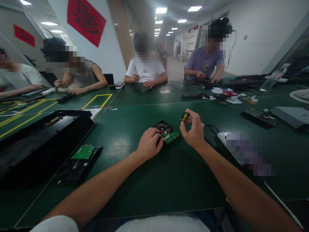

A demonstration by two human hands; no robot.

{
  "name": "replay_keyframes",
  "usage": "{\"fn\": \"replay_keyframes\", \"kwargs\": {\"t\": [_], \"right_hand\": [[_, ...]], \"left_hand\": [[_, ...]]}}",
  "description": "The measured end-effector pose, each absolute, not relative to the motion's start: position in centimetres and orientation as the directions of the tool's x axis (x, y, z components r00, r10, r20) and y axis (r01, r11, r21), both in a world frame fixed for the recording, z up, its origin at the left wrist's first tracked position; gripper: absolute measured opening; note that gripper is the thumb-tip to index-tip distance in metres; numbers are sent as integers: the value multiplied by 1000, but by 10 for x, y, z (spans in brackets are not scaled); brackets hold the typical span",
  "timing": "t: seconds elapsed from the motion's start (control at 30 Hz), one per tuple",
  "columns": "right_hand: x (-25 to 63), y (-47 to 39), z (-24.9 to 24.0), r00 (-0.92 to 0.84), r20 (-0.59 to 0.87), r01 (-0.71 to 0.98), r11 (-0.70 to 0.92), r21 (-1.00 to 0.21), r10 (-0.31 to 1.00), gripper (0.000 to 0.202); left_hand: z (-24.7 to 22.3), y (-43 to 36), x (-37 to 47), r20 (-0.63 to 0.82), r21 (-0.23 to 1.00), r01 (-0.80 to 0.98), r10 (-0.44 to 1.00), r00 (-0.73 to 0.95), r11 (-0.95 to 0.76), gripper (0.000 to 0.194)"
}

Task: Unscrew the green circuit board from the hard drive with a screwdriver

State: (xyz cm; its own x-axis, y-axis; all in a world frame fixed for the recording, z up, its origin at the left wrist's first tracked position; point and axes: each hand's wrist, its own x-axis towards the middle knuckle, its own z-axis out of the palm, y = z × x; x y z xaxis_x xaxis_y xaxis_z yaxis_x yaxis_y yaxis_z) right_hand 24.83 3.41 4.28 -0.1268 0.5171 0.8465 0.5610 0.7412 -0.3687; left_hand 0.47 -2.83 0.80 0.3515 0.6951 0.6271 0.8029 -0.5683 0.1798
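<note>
A hard drive point(172, 135) with its green circuit board facing up lies on the green table in front of me. My left hand point(150, 141) grips its near left side, fingers bent over the edge and partly covering it. Just right of the drive, my right hand point(193, 129) is raised above the table. Its thumb and fingers pinch a small black-and-yellow tool handle point(185, 116); no shaft or tip shows clearly.
At left lie a second hard drive point(80, 164) and a long black casing point(43, 138). To the right are a white power strip point(231, 145), another drive point(259, 117) and a grey box point(291, 116). A bottle point(274, 79) stands farther back. Several people sit across the table.
</note>
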Motion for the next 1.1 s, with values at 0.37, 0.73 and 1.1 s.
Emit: {"fn": "replay_keyframes", "kwargs": {"t": [0.37,0.73,1.1], "right_hand": [[250,36,43,-106,857,598,721,-351,505,62],[250,36,42,-128,859,576,742,-343,496,64],[250,37,41,-101,844,598,710,-372,527,66]], "left_hand": [[5,-27,3,627,165,804,690,362,-572,16],[5,-27,3,594,160,802,705,387,-575,24],[8,-29,4,582,173,790,708,400,-588,28]]}}
